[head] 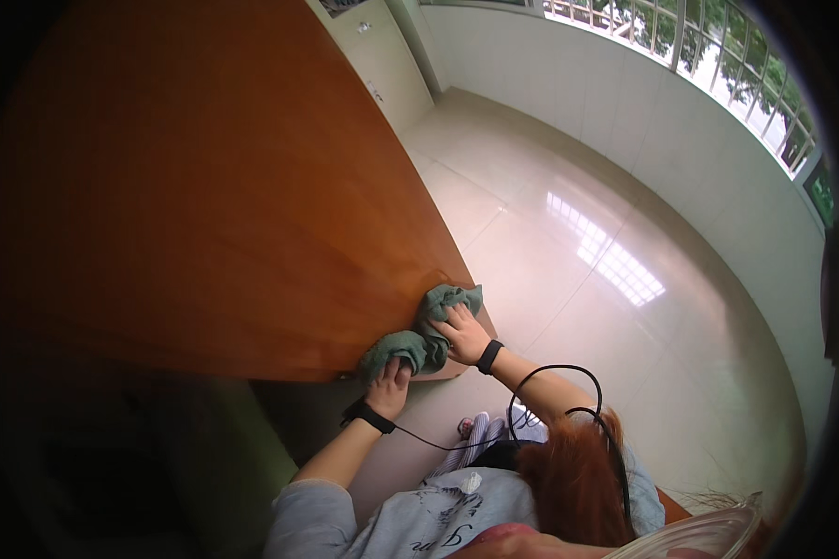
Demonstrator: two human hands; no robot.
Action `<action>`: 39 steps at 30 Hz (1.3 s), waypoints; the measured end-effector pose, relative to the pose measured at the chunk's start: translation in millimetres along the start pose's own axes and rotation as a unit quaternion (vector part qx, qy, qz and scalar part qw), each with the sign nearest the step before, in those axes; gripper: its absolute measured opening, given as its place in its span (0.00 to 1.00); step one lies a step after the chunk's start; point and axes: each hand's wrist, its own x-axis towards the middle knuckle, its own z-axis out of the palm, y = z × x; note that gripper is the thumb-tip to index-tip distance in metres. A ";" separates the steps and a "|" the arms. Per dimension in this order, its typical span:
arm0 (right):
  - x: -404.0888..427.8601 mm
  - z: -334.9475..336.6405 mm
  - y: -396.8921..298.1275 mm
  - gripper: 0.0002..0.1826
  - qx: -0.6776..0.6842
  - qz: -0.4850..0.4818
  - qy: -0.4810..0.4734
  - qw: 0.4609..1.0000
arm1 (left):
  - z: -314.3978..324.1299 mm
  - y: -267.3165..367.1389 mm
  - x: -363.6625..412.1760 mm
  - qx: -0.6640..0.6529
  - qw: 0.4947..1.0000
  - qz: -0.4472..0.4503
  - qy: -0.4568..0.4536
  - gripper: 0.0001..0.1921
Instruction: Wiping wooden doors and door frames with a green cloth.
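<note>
A crumpled green cloth (433,347) lies at the near corner of a brown wooden table (238,209), bunched into two lumps. My left hand (389,393) holds the left lump at the table's front edge, its fingertips partly hidden in the folds. On the right lump, close to the side edge, my right hand (467,337) rests with its fingers pressed into the fabric. Each wrist wears a black band, and the left band (370,415) has a thin black cable running from it.
Pale floor tiles (531,279) stretch beyond the table's right side towards a white wall (573,98) and a barred window (706,56). A light-coloured cabinet (377,66) stands past the table's far right edge. The black cable (559,366) loops near my right forearm.
</note>
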 end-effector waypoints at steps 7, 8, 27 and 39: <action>14.3 -22.8 39.2 0.26 -0.099 -0.101 -0.121 0.982 | -26.6 15.6 16.8 0.024 0.971 -0.078 0.224 0.11; 11.0 -29.9 40.2 0.26 -0.109 -0.121 -0.128 0.978 | -39.8 20.7 18.5 0.004 0.973 -0.086 0.215 0.12; 98.0 -155.1 -60.9 0.31 -0.113 -0.280 -0.019 0.953 | -157.8 85.0 67.2 0.032 0.872 -0.247 0.422 0.15; 133.4 -178.8 -52.2 0.17 -0.080 -0.489 -0.043 0.867 | -153.2 57.9 26.3 0.093 0.847 -0.255 0.457 0.36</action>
